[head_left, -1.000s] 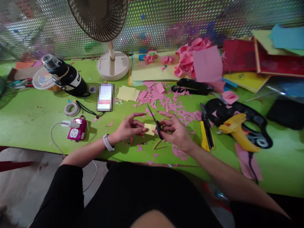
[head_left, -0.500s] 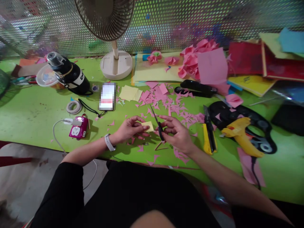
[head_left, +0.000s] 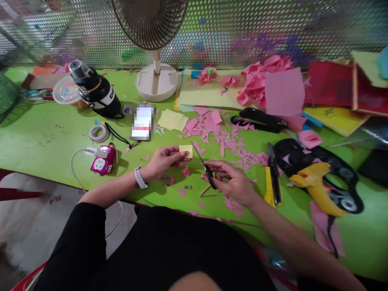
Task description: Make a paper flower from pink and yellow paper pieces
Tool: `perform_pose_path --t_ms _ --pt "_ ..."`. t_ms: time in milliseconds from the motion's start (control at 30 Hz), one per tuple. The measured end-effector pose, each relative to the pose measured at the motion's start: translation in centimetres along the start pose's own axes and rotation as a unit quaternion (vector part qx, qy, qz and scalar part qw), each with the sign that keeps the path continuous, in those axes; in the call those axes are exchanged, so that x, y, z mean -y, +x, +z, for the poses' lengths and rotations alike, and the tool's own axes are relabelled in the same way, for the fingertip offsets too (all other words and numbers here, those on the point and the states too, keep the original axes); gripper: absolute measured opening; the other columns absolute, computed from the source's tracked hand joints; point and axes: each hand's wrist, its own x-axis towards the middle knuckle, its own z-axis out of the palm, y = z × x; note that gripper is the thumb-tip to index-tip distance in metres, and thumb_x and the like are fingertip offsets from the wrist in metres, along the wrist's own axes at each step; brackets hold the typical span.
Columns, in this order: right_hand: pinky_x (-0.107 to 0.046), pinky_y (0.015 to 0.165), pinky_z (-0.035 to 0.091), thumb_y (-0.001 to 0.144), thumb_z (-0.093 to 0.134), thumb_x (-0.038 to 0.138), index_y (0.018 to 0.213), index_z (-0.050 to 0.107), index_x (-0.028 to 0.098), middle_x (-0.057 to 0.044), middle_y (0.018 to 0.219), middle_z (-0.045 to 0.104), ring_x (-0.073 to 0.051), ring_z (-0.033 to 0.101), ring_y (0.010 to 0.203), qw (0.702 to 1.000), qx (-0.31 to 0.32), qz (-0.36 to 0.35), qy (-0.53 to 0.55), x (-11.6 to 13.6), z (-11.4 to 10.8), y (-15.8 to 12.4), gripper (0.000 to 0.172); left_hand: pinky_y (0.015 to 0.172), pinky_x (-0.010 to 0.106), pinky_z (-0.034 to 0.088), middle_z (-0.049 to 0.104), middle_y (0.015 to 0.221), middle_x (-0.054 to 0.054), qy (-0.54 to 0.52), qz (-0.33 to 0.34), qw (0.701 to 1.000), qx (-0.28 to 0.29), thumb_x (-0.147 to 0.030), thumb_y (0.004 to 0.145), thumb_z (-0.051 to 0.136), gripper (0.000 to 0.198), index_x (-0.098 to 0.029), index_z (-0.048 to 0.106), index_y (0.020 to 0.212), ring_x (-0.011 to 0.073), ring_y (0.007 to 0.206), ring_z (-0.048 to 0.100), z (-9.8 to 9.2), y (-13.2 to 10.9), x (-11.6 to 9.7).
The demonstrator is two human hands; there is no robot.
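Between the thumb and fingers of my left hand (head_left: 166, 160) is pinched a small piece of yellow paper (head_left: 186, 151). My right hand (head_left: 232, 180) is closed on the black handles of a pair of scissors (head_left: 209, 173), whose blades point up and left. The blade tip is close to the right edge of the yellow paper; whether they touch I cannot tell. Pink paper scraps (head_left: 232, 141) are strewn beyond and around both hands. A stack of yellow paper squares (head_left: 172, 119) lies behind my left hand.
On the right lie a box cutter (head_left: 274, 180), a yellow glue gun (head_left: 315, 184) and a black stapler (head_left: 263, 120). To the left are a phone (head_left: 142, 122), a tape roll (head_left: 98, 132), a pink plug adapter (head_left: 104, 161) and a black bottle (head_left: 100, 93). A fan (head_left: 156, 83) stands behind.
The yellow paper has been turned level and lifted slightly in my left hand. My right hand with the scissors has drawn a little to the right and down. The camera view has shifted.
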Motion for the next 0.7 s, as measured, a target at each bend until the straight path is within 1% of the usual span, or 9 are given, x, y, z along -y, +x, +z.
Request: perform_pose_path --t_ms 67,100,200,300,400,500,600,700 --pt "-0.028 0.052 0.056 0.085 0.077 0.041 0.120 0.073 0.025 -0.007 0.094 0.076 -0.011 0.059 0.055 1.000 0.009 0.013 -0.024 0.0 0.1 0.1 0.039 0.081 0.025 0.062 0.079 0.104 0.009 0.003 0.006 1.000 0.011 -0.042 0.066 0.094 0.047 -0.010 0.073 0.093 0.0205 0.100 0.078 0.0 0.0 0.1" --pt "-0.027 0.050 0.055 0.084 0.077 0.041 0.119 0.074 0.024 -0.006 0.092 0.076 -0.010 0.057 0.053 0.999 0.011 0.021 -0.032 0.0 0.1 0.1 0.038 0.081 0.025 0.062 0.079 0.105 0.010 0.005 0.006 1.000 0.016 -0.042 0.067 0.094 0.047 -0.010 0.074 0.094 0.0211 0.101 0.078 0.0 -0.1 0.1" --pt "-0.026 0.046 0.052 0.083 0.077 0.042 0.117 0.074 0.024 -0.006 0.090 0.076 -0.010 0.054 0.051 0.998 0.016 0.046 -0.032 0.2 0.2 0.2 0.038 0.074 0.024 0.062 0.080 0.105 0.010 0.019 0.002 1.000 0.019 -0.044 0.067 0.093 0.048 -0.010 0.076 0.096 0.0200 0.094 0.079 0.1 -0.3 -0.1" --pt "-0.026 0.044 0.052 0.083 0.076 0.044 0.119 0.073 0.025 -0.007 0.092 0.076 -0.012 0.057 0.053 0.996 0.039 0.074 -0.010 0.3 0.2 0.3 0.040 0.067 0.022 0.062 0.081 0.100 0.011 0.028 0.000 0.999 0.019 -0.043 0.068 0.093 0.045 -0.010 0.076 0.093 0.0179 0.085 0.079 0.0 -0.4 -0.3" --pt "-0.028 0.048 0.055 0.083 0.077 0.041 0.118 0.072 0.026 -0.007 0.092 0.076 -0.014 0.061 0.058 0.995 0.048 0.082 0.002 0.2 0.1 0.3 0.039 0.066 0.022 0.062 0.081 0.102 0.011 0.016 0.003 1.000 0.018 -0.039 0.072 0.092 0.039 -0.010 0.075 0.092 0.0175 0.084 0.079 -0.2 -0.2 -0.3" --pt "-0.030 0.056 0.058 0.081 0.080 0.040 0.116 0.070 0.027 -0.006 0.092 0.074 -0.016 0.065 0.067 0.998 0.018 0.063 0.013 -0.2 -0.2 0.3 0.039 0.065 0.021 0.061 0.081 0.106 0.012 -0.008 0.016 1.000 0.013 -0.035 0.077 0.089 0.034 -0.010 0.074 0.094 0.0171 0.086 0.079 -0.4 0.0 -0.1" --pt "-0.034 0.066 0.061 0.077 0.084 0.045 0.113 0.066 0.028 -0.004 0.089 0.071 -0.020 0.068 0.077 0.997 -0.001 0.065 0.035 -0.7 -0.5 0.3 0.043 0.067 0.021 0.061 0.081 0.107 0.013 -0.012 0.020 1.000 -0.002 -0.031 0.082 0.086 0.028 -0.010 0.072 0.095 0.0169 0.088 0.080 -0.3 0.0 -0.1" --pt "-0.038 0.070 0.062 0.076 0.084 0.050 0.112 0.063 0.029 -0.004 0.091 0.070 -0.021 0.068 0.081 0.995 0.007 0.091 0.051 -0.8 -0.6 0.3 0.047 0.068 0.022 0.061 0.081 0.104 0.013 -0.018 0.025 0.999 -0.011 -0.029 0.083 0.085 0.026 -0.010 0.071 0.094 0.0168 0.087 0.080 0.0 -0.2 -0.2"
